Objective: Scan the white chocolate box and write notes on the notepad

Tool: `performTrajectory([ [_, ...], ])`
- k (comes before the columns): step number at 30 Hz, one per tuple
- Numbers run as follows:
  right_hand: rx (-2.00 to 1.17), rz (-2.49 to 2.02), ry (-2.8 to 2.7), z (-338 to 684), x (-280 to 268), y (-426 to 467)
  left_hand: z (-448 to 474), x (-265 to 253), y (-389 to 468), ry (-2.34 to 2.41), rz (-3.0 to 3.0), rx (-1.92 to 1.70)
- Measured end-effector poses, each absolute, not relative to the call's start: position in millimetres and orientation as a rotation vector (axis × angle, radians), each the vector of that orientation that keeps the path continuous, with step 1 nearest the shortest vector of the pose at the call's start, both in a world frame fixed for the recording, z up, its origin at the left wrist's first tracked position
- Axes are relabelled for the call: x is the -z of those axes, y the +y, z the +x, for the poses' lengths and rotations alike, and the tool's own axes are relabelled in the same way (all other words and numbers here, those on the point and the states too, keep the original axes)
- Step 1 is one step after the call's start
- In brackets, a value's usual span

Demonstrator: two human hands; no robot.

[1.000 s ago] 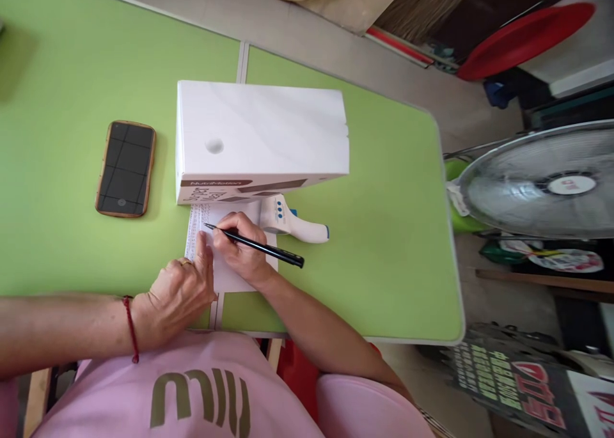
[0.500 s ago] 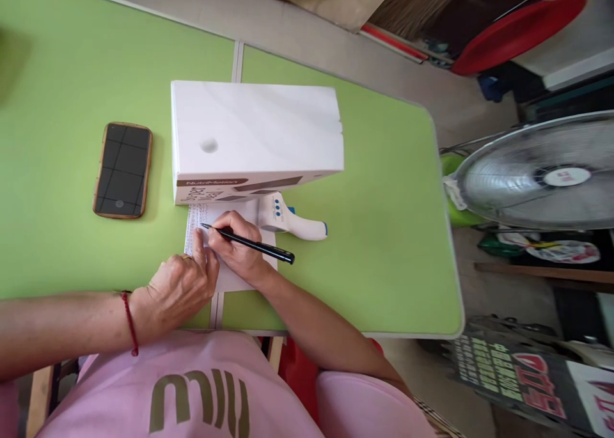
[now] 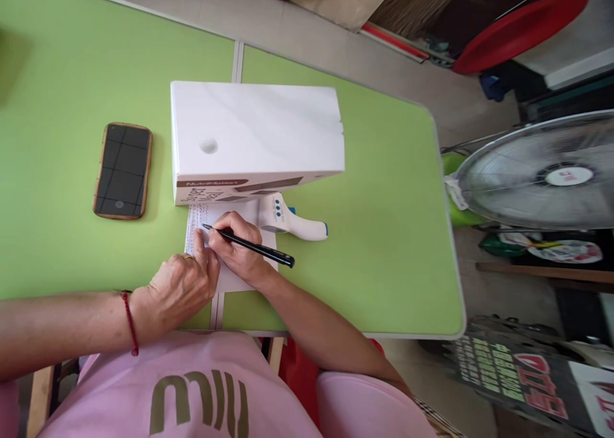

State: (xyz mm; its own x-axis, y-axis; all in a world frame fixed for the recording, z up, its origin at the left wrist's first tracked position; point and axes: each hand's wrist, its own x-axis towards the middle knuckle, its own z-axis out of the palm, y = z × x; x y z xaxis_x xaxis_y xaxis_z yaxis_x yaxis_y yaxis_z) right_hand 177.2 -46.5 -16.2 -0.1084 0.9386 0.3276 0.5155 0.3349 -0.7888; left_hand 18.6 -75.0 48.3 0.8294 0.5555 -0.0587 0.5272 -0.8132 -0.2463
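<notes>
My right hand (image 3: 238, 249) grips a black pen (image 3: 266, 251), its tip on a sheet of paper (image 3: 244, 279) with rows of small handwriting along the left side. Beside it my left hand (image 3: 185, 281) lies on the paper, holding nothing, index finger stretched toward the pen tip and the other fingers partly bent. The paper's far end goes under or behind a large white box (image 3: 259, 128). A white and blue handheld infrared thermometer (image 3: 300, 224) lies against the box's near side, partly over the paper, right of my writing hand.
A phone in a brown case (image 3: 123, 171) lies left of the box on the green folding table (image 3: 388, 233). Past the table's right edge stands a fan (image 3: 537, 176). A red round object (image 3: 520, 32) is on the far right, and a printed sign (image 3: 518, 367) lower right.
The pen tip has shifted very slightly to the right along the paper. Everything else on the table stays in place.
</notes>
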Motion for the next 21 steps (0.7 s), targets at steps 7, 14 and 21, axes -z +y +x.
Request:
performTrajectory([
  [7, -0.673, -1.294, -1.733, 176.4, 16.9, -46.9, 18.6, -51.9, -74.2, -0.837, -2.778, -0.254],
  [14, -0.677, -1.283, -1.714, 176.8, 16.6, -46.8, 18.3, -50.4, -74.1, -0.852, -2.813, -0.211],
  [21, -0.629, -1.302, -1.723, 176.1, 17.0, -45.7, 17.5, -49.8, -74.2, -0.877, -2.854, -0.193],
])
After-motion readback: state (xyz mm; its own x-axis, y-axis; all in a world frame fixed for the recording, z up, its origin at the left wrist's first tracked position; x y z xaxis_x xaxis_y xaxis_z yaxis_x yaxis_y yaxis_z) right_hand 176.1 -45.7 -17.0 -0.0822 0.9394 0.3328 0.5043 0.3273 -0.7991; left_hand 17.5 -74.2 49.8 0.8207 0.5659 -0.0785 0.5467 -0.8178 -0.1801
